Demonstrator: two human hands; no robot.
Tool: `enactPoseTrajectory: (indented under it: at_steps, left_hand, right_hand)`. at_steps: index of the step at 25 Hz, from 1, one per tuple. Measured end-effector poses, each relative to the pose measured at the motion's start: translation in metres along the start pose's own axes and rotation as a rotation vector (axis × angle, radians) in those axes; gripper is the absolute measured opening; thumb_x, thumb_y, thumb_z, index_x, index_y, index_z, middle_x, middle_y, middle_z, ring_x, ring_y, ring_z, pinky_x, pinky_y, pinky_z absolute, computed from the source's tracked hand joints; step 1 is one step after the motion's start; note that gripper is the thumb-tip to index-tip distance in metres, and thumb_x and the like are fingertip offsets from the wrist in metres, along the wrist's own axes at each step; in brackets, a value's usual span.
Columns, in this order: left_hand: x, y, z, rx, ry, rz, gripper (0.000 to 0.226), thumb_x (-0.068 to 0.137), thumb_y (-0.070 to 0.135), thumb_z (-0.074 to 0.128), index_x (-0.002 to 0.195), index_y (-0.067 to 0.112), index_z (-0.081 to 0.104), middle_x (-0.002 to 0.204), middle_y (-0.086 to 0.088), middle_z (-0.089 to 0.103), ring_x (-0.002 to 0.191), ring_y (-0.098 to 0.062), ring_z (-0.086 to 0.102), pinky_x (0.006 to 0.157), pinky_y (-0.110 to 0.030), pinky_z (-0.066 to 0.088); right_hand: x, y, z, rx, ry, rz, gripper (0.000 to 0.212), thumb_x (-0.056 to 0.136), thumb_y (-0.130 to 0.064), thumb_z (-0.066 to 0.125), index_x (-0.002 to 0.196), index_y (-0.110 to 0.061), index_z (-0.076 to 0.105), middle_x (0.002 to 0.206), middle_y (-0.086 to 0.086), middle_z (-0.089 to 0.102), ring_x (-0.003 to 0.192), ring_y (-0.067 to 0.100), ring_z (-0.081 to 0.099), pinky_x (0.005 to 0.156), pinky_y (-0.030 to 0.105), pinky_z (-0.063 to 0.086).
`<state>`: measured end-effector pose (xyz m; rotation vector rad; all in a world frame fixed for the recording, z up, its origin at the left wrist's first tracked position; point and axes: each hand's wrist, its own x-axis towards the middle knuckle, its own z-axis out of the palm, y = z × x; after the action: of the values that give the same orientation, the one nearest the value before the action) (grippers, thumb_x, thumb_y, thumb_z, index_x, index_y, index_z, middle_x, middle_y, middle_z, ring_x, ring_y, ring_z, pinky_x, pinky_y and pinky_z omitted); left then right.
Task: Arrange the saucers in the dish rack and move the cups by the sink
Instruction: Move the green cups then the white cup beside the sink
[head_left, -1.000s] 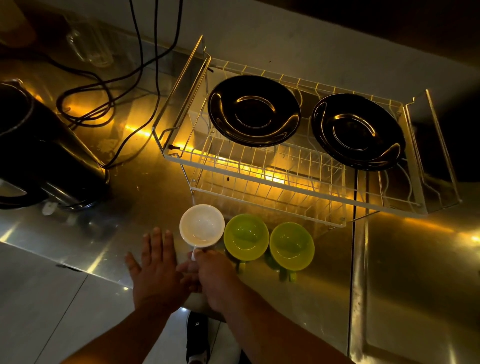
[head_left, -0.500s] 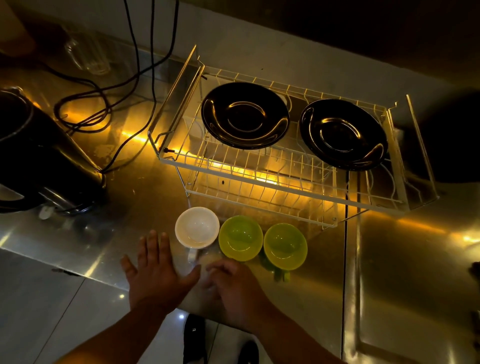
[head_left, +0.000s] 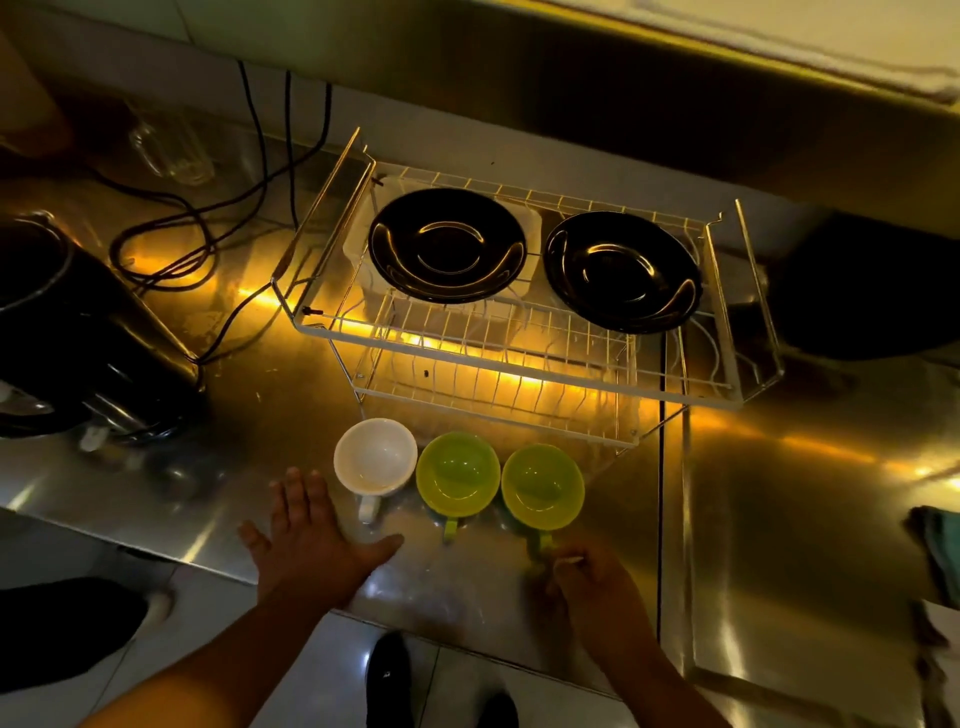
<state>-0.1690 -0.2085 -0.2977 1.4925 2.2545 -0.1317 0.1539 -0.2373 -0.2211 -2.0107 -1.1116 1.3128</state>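
Note:
Two black saucers (head_left: 448, 244) (head_left: 622, 271) lie side by side on the top tier of the white wire dish rack (head_left: 519, 358). In front of the rack three cups stand in a row on the steel counter: a white cup (head_left: 375, 456), a green cup (head_left: 457, 474) and a second green cup (head_left: 542, 486), handles toward me. My left hand (head_left: 311, 540) rests flat and open on the counter, just left of the white cup's handle. My right hand (head_left: 597, 582) has its fingers curled at the handle of the rightmost green cup; the grip itself is blurred.
A black kettle (head_left: 67, 338) stands at the left with black cables (head_left: 208, 244) trailing behind it. A clear glass (head_left: 171, 150) sits at the back left. The sink edge (head_left: 670, 467) runs down the right side. A green cloth (head_left: 940, 545) lies at far right.
My right hand has left the white cup's handle and moved right to the handle of the rightmost green cup. My left hand stays flat on the counter.

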Motion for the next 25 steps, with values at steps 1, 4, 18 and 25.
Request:
enactPoseTrajectory:
  at_steps: [1,4,18,25]
  left_hand:
    - [0.001,0.003,0.000,-0.012,-0.024,-0.020,0.156,0.044,0.114,0.019,0.160,0.018,-0.019,0.170,-0.009,-0.027,0.156,-0.030,-0.024,0.120,-0.069,-0.006]
    - [0.001,0.012,0.003,-0.063,-0.032,-0.066,0.165,0.036,0.116,0.025,0.158,0.017,-0.024,0.168,-0.010,-0.031,0.155,-0.032,-0.027,0.118,-0.070,-0.008]
    - [0.002,0.018,0.023,0.031,0.172,-0.072,0.148,0.056,0.110,0.025,0.163,0.011,0.005,0.173,-0.014,0.003,0.159,-0.031,-0.004,0.120,-0.069,-0.001]
    - [0.000,0.020,0.020,0.042,0.185,-0.076,0.145,0.058,0.109,0.023,0.163,0.012,0.003,0.173,-0.014,0.004,0.159,-0.032,-0.003,0.120,-0.070,0.002]
  right_hand:
    - [0.004,0.001,-0.001,0.005,0.007,0.011,0.010,0.093,-0.012,0.059,0.092,-0.018,0.067,0.070,0.008,0.072,0.051,0.005,0.062,0.043,0.015,0.043]
    - [0.015,0.005,0.003,0.044,0.024,0.068,0.006,0.087,-0.018,0.065,0.093,-0.020,0.065,0.074,0.006,0.073,0.061,0.015,0.067,0.049,0.025,0.049]
    - [0.045,0.022,0.033,0.139,-0.007,0.122,0.014,0.088,-0.025,0.064,0.078,-0.017,0.069,0.068,0.002,0.072,0.055,0.010,0.062,0.050,0.022,0.046]
    - [0.050,0.025,0.035,0.163,-0.019,0.134,0.020,0.088,-0.021,0.061,0.075,-0.008,0.069,0.075,0.019,0.072,0.066,0.028,0.062,0.063,0.044,0.050]
